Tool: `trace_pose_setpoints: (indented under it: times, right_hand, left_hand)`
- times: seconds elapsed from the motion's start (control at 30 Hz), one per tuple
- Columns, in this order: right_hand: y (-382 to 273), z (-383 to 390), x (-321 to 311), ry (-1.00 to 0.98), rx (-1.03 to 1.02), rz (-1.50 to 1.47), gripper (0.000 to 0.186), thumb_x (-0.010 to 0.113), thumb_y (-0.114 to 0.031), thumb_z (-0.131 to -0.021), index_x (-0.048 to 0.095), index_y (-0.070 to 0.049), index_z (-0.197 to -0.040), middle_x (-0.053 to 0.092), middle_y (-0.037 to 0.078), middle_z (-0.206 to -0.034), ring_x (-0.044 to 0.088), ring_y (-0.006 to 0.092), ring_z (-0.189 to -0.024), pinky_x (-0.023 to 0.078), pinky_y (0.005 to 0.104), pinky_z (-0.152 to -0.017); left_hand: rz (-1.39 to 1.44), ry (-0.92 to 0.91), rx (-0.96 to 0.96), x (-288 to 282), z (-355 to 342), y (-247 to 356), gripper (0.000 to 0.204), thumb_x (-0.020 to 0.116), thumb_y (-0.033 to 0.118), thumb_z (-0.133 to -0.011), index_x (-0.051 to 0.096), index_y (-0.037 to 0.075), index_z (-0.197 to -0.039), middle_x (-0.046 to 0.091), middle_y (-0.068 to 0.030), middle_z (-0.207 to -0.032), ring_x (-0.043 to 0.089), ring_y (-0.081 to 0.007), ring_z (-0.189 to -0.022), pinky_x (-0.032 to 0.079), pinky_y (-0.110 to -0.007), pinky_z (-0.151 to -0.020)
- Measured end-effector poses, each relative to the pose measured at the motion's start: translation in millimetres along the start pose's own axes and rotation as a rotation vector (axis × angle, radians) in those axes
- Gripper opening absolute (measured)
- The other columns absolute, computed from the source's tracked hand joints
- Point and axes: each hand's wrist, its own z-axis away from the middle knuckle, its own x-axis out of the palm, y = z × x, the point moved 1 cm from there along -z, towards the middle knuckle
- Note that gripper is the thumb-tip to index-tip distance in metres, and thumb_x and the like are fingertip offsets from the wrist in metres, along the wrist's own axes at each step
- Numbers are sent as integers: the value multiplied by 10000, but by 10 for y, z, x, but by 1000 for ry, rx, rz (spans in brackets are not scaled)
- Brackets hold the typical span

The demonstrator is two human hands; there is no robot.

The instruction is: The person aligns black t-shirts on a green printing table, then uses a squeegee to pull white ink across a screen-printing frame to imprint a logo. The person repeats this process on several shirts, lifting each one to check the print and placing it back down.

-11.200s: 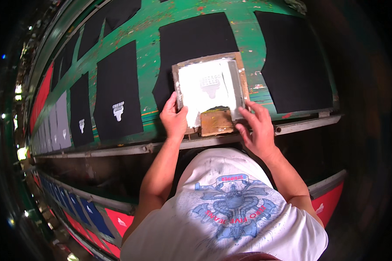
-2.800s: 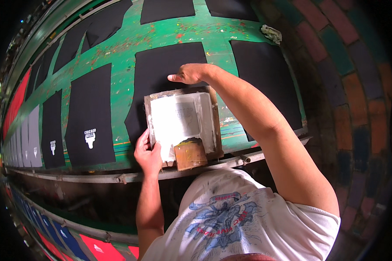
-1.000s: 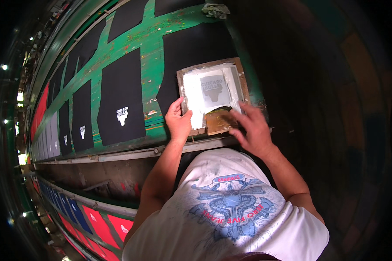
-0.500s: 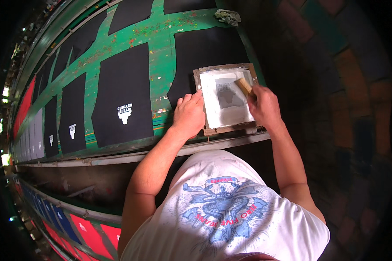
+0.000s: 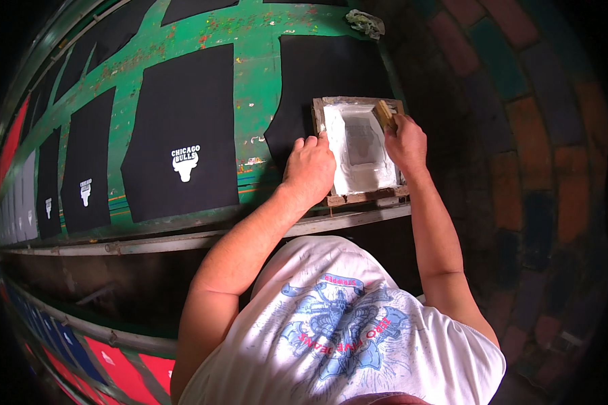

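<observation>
We have the wooden frame lying over the lower part of a black cloth, near the edge of the green table. Our right hand is clenched round a wooden scraper, tilted near the far right corner of the frame; we cannot tell whether its lower edge touches the mesh. Our left hand rests at the frame's left side, fingers bent at the edge, but with the thumb hidden we cannot tell whether it truly grips. We judge the step in hand to be spreading white paint over the mesh. The next move, as we read it, calls for an even, firm stroke, with the left hand steadying the frame against sliding
</observation>
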Motion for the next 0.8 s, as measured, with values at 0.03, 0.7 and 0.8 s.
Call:
trace_pose_setpoints:
  times: [0.03, 0.7, 0.8]
  right_hand:
    - [-49, -6, 6, -35, -33, -9, 226, 715, -147, -981, 787, -18, -1151, 770, 218, -1198, 755, 477, -1080, 612, 556, -950]
    - [745, 209, -348, -309, -1035, -196, 343, 740, -83, -862, 811, -61, -1197, 814, 124, -1145, 779, 332, -1078, 625, 478, -992]
    - [822, 268, -448, -440, -1057, -250, 308, 744, -52, -858, 787, -31, -1162, 801, 160, -1096, 782, 351, -1067, 637, 476, -965]
  left_hand:
    - [-8, 3, 0, 5, -1, 8, 262, 705, 133, -943, 855, -22, -1092, 725, -233, -1473, 681, -308, -1196, 511, -473, -1075]
    - [27, 35, -368, -71, -127, 448, 282, 653, -21, -924, 806, -68, -1157, 732, -172, -1487, 683, -343, -1212, 494, -495, -1151]
    - [-16, 29, -408, -63, -135, 515, 327, 652, -42, -927, 814, -36, -1211, 746, -141, -1493, 703, -343, -1202, 523, -500, -1114]
